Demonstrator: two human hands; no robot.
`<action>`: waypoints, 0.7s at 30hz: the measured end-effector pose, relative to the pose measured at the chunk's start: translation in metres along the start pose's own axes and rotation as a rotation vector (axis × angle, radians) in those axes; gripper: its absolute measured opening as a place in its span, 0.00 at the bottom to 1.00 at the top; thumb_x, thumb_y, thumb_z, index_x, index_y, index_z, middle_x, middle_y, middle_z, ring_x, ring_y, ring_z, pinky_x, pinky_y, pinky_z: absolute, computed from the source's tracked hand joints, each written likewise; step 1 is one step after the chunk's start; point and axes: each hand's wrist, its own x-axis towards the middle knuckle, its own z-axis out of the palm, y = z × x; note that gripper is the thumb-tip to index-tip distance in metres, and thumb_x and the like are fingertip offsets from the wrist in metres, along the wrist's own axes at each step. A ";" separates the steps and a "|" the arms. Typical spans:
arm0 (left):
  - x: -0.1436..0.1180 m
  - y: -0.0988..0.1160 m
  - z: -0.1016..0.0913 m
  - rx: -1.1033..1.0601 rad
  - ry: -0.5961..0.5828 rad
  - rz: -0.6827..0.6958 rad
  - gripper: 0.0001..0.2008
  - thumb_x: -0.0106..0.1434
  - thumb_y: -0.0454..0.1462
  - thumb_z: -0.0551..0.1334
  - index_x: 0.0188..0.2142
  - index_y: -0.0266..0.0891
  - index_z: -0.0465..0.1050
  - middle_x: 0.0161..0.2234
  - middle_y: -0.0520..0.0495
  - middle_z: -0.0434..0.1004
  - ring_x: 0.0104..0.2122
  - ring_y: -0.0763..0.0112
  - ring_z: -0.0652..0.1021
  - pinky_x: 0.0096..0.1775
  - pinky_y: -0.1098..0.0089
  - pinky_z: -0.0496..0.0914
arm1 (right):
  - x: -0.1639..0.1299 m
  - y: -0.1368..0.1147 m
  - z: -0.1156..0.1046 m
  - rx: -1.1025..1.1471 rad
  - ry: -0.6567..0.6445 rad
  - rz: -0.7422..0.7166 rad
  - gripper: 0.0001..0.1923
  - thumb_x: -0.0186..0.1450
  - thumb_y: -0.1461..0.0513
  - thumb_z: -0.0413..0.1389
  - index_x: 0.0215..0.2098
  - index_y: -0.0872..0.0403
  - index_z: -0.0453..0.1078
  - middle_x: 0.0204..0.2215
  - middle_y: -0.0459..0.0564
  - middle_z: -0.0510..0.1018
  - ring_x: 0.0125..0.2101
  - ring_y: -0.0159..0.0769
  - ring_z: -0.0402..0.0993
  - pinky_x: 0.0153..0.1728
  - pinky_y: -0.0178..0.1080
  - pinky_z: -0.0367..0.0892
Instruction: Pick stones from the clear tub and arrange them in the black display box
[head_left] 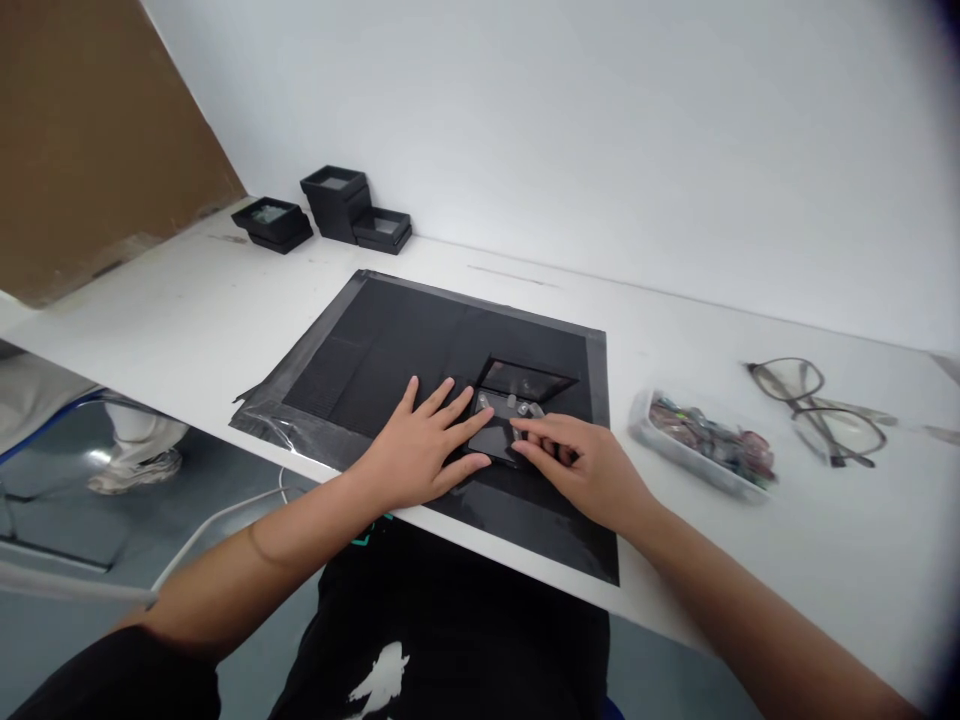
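Observation:
A small black case (pixel 493 440) lies on the black mat (pixel 405 330) with its lid (pixel 525 380) raised at the far side. Several small clear pieces (pixel 523 407) sit along the back of the case. My left hand (pixel 420 450) is spread flat, fingers apart, with its thumb and index finger over the case's left part. At the right side of the case, my right hand (pixel 581 465) has thumb and index finger pinched together. Whatever lies between those fingertips is too small to make out.
Stacked black cases (pixel 335 205) stand at the back left near the wall, beside another stack (pixel 274 225). To the right are a clear plastic box (pixel 705 450) of small wrapped items and a pair of glasses (pixel 825 405). A white cable (pixel 217 515) hangs below the table's front edge.

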 end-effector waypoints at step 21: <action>0.031 -0.003 -0.003 0.169 0.255 -0.048 0.18 0.72 0.38 0.51 0.56 0.41 0.71 0.67 0.35 0.57 0.67 0.47 0.61 0.61 0.49 0.63 | -0.006 0.015 -0.002 0.229 -0.111 0.010 0.11 0.66 0.54 0.59 0.44 0.48 0.77 0.35 0.49 0.76 0.29 0.32 0.68 0.27 0.37 0.64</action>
